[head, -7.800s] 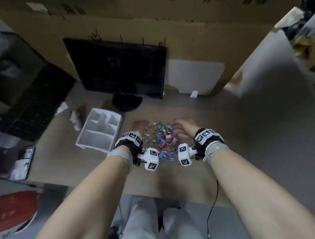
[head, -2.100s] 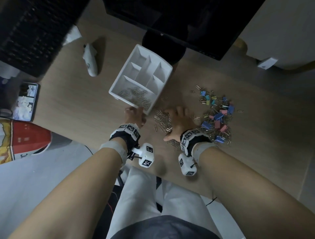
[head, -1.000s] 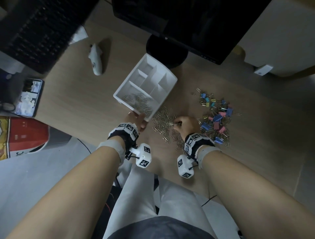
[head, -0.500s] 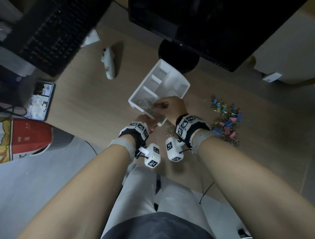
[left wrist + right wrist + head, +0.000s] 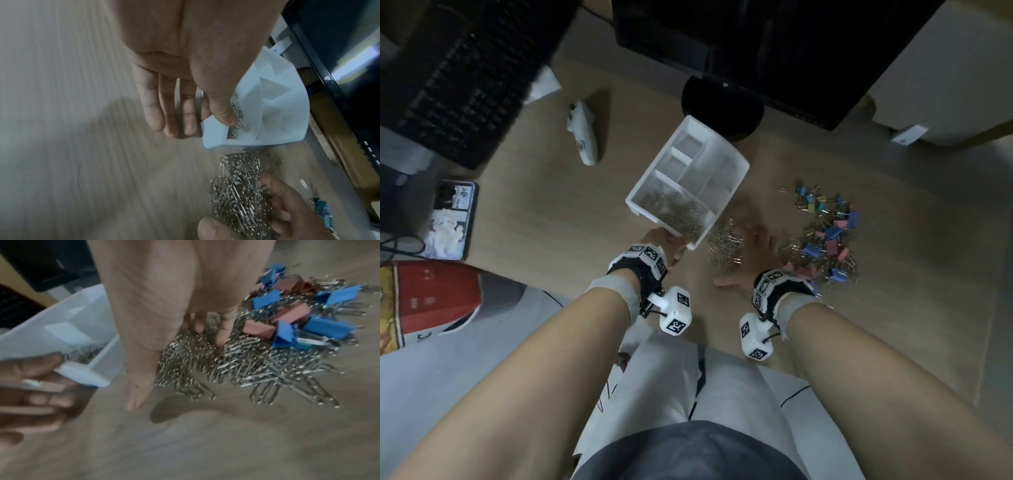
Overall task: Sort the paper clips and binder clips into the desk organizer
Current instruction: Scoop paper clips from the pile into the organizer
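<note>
A white desk organizer [image 5: 738, 178] sits on the wooden desk, and its near compartment holds silver paper clips [image 5: 674, 214]. My left hand [image 5: 664, 241] pinches the organizer's near corner [image 5: 213, 129], thumb inside the rim and index finger outside. A loose pile of paper clips [image 5: 724, 243] lies just right of the organizer. My right hand [image 5: 753, 253] is spread over that pile, its fingertips [image 5: 221, 337] touching the clips and its thumb stretched out on the desk. Blue and pink binder clips [image 5: 828, 233] lie mixed with more paper clips to the right of that hand.
A monitor stand [image 5: 722, 106] is right behind the organizer. A black keyboard [image 5: 458, 78] lies at the far left, with a white handheld object [image 5: 583, 137] beside it. A phone [image 5: 448, 219] lies at the left edge. The desk's front edge runs under my wrists.
Half a second ago my right hand was over the organizer's near compartment. It has moved back right onto the loose paper clip pile. My left hand keeps its hold on the organizer's corner.
</note>
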### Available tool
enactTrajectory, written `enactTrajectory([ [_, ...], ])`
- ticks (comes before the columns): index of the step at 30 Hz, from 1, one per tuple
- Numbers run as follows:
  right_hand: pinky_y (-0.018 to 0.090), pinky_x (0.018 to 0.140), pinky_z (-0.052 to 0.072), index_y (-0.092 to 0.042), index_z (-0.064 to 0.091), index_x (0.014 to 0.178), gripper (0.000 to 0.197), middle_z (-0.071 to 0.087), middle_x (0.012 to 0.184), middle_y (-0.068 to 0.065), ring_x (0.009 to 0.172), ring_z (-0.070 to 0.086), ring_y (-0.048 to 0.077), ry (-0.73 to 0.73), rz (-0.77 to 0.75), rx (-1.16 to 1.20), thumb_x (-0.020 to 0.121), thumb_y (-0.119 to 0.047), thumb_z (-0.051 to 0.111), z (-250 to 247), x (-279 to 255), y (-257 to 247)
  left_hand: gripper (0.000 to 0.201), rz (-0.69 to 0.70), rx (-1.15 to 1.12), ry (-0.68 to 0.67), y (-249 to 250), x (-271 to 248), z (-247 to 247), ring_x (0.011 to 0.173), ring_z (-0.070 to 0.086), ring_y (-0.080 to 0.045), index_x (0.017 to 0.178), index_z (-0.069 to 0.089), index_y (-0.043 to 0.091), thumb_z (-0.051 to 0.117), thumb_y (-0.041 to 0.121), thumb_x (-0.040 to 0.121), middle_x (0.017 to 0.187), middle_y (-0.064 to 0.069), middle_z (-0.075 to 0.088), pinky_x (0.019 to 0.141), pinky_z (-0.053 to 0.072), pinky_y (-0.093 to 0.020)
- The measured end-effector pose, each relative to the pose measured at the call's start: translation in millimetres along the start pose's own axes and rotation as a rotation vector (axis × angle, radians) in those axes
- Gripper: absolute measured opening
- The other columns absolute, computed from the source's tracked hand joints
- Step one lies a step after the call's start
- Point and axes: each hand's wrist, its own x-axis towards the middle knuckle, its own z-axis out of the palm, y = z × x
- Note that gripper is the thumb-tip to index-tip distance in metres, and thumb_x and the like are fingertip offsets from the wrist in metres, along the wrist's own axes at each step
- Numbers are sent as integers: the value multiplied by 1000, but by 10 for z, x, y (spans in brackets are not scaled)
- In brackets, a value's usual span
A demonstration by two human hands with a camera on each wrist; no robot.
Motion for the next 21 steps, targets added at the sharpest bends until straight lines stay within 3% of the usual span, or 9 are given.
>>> enactTrajectory([
  [2, 56, 104, 42, -41, 24, 146, 118, 17, 151, 4, 139, 18, 36, 32, -7, -20, 50, -46, 93, 52, 15, -115, 31, 4, -14, 3, -35, 7, -54, 48, 52, -12, 72, 52, 13, 52, 28, 100, 65, -3, 54, 51, 49, -26],
  [5, 53, 98, 46, -37, 45, 131, 87, 26, 147, 5, 132, 28, 35, 106, -51, 15, 58, -37, 92, 105, 88, -200, 32, -3, -45, 97, -99, 27, -79, 70, 64, -20, 77, 57, 16, 54, 40, 97, 79, -6, 65, 75, 56, -40],
  [7, 48, 98, 46, -32, 57, 118, 60, 35, 145, 4, 127, 35, 33, 149, -84, 66, 67, -29, 88, 114, 118, -217, 30, -1, -66, 98, -130, 32, -54, 73, 64, -22, 78, 58, 16, 54, 40, 97, 82, -7, 66, 79, 56, -44],
  [10, 36, 91, 50, -27, 68, 101, 30, 56, 125, 0, 111, 54, 23, 232, -124, 137, 77, -17, 82, 106, 153, -204, 31, 16, -99, 89, -145, 35, -56, 61, 62, -19, 76, 56, 15, 54, 36, 98, 75, -7, 63, 63, 54, -36],
  [12, 24, 80, 51, -23, 71, 99, 21, 65, 110, -1, 90, 63, 13, 233, -107, 211, 82, -12, 78, 90, 173, -182, 32, 31, -192, 8, -145, 33, -57, 39, 49, -9, 72, 52, 12, 53, 29, 99, 63, -4, 52, 40, 42, -21],
  [13, 25, 80, 51, -22, 72, 101, 20, 68, 108, 0, 88, 64, 13, 226, -104, 213, 84, -12, 77, 76, 164, -188, 33, 30, -218, -17, -137, 21, -62, 31, 42, -6, 71, 51, 10, 53, 25, 100, 59, -3, 46, 34, 34, -17],
  [15, 33, 86, 54, -19, 73, 103, 18, 71, 105, 2, 91, 66, 18, 219, -95, 198, 86, -14, 75, 43, 152, -185, 32, 14, -211, -17, -124, 4, -66, 27, 36, -4, 71, 50, 11, 53, 23, 100, 57, 0, 42, 32, 30, -13],
  [17, 34, 85, 55, -20, 74, 99, 13, 73, 98, -1, 87, 67, 17, 224, -65, 233, 88, -13, 71, 19, 162, -158, 32, -5, -188, -35, -90, -3, -84, 29, 37, -5, 70, 48, 11, 51, 22, 100, 56, 1, 42, 34, 32, -15],
  [21, 13, 68, 48, -27, 74, 87, 15, 71, 82, -10, 74, 65, 3, 240, -2, 313, 86, -13, 70, -6, 192, -71, 35, -13, -119, -92, -75, 18, -125, 30, 38, -6, 70, 46, 13, 48, 28, 101, 56, 2, 42, 37, 36, -17],
])
